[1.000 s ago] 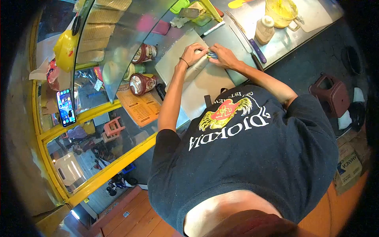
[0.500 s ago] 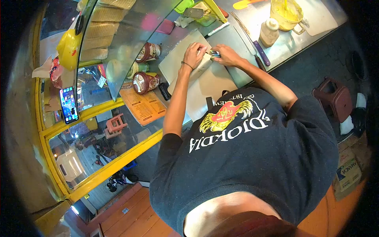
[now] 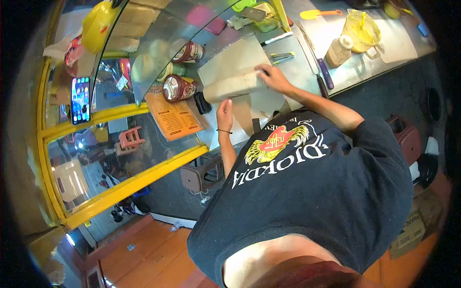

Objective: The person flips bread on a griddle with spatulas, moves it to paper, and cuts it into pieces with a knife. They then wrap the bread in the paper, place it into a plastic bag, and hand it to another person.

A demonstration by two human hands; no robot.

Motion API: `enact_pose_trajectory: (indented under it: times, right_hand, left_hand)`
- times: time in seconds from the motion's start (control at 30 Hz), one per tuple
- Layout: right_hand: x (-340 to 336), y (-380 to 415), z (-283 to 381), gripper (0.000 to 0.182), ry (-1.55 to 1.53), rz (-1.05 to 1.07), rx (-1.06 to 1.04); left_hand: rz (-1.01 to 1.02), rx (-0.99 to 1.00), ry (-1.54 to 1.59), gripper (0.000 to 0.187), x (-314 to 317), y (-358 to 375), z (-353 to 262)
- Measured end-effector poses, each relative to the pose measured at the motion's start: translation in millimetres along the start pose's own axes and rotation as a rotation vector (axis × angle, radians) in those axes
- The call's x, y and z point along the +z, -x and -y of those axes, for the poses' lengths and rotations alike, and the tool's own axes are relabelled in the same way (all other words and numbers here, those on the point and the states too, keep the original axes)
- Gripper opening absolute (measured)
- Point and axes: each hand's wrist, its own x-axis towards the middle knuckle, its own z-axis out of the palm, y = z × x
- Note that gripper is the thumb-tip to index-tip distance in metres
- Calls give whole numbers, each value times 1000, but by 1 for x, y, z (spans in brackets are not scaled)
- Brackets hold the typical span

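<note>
A folded brown paper wrapper point(image 3: 235, 85) lies on the metal counter over more brown paper sheets point(image 3: 242, 115). My left hand point(image 3: 224, 115), with a dark band at the wrist, is at its near edge, fingers stretched out and holding nothing I can see. At the wrapper's right end is my right hand point(image 3: 274, 79), its thumb and index finger apart and the fingertips close to the paper. A small stapler-like tool point(image 3: 282, 57), silver with greenish edges, rests on the counter just beyond the right hand. Left of the wrapper sits a small black object point(image 3: 201, 102).
Brown-lidded tubs point(image 3: 177, 88) and an orange menu sheet point(image 3: 173, 115) are at left beside the glass. Right are a purple-handled knife point(image 3: 325, 74), a jar point(image 3: 339, 51), a yellow-smeared pot point(image 3: 361, 31) and an orange spatula point(image 3: 321, 13). A phone point(image 3: 80, 101) stands far left.
The right hand has let go of the small tool, which now lies on the counter. My left hand has come off the top of the wrapper toward me. The view has shifted slightly.
</note>
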Motion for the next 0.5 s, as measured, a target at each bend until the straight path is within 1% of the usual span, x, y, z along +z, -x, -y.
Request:
enact_pose_trajectory:
  times: [0.03, 0.07, 0.1, 0.13, 0.17, 0.2, 0.23, 0.27, 0.3, 0.33, 0.4, 0.47, 0.5]
  right_hand:
    - [-5, 20, 13, 33, 24, 93, 142]
    - [-6, 35, 18, 33, 31, 106, 139]
    - [-8, 47, 19, 38, 18, 299, 102]
    - [-10, 53, 20, 44, 3, 486, 67]
    - [-7, 52, 16, 44, 9, 487, 70]
    - [2, 47, 7, 50, -45, 357, -19]
    - [11, 41, -2, 56, -99, 226, -108]
    - [20, 27, -12, 56, -96, 218, -104]
    - [30, 6, -23, 59, -234, 90, -87]
    - [35, -7, -26, 63, -373, -39, -72]
    - [29, -23, -10, 62, -336, -52, -49]
    - [22, -32, -1, 60, -301, -67, -32]
    - [20, -36, -2, 55, -212, -48, -7]
  left_hand:
    - [0, -74, 120, 39, 0, -5, -7]
    - [4, -148, 239, 43, -1, -11, -10]
    - [117, -120, 101, 47, -5, -26, -10]
    - [114, -122, 108, 47, 2, -39, -10]
    - [86, -37, 175, 44, 12, -51, -26]
    - [60, 51, 242, 42, 22, -65, -37]
    - [67, 54, 245, 42, 32, -79, -42]
    - [57, 80, 313, 41, 42, -94, -45]
    - [48, 107, 380, 40, 50, -105, -48]
    - [56, 109, 381, 40, 54, -113, -49]
    - [290, 86, 300, 44, 54, -127, -54]
    - [283, 108, 261, 46, 59, -125, -59]
    - [268, 125, 227, 47, 63, -123, -61]
